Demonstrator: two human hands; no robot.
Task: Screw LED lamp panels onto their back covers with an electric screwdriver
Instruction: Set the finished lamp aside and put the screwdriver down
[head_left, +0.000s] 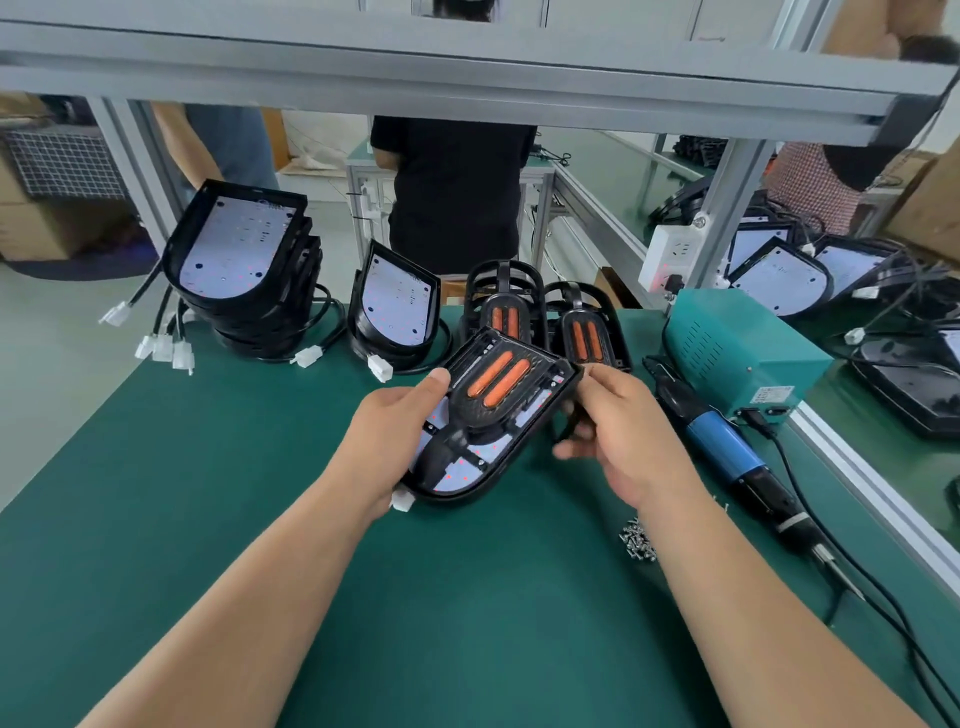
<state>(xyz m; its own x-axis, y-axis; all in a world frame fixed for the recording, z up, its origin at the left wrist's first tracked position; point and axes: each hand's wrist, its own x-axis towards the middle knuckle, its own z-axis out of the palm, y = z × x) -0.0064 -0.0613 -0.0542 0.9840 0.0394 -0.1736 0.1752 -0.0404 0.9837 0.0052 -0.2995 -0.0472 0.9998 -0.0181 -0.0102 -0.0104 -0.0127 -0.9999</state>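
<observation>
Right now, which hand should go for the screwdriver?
Right. The electric screwdriver and the screw pile both lie on the mat beside the right hand; the left hand grips the lamp assembly on the far side and can likely steady it.

Green mat (208, 467), blue screwdriver (719, 441)

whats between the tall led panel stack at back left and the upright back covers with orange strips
A shorter stack of LED panels stands there on the green mat, its white connector lying in front, as the head view shows.
</observation>
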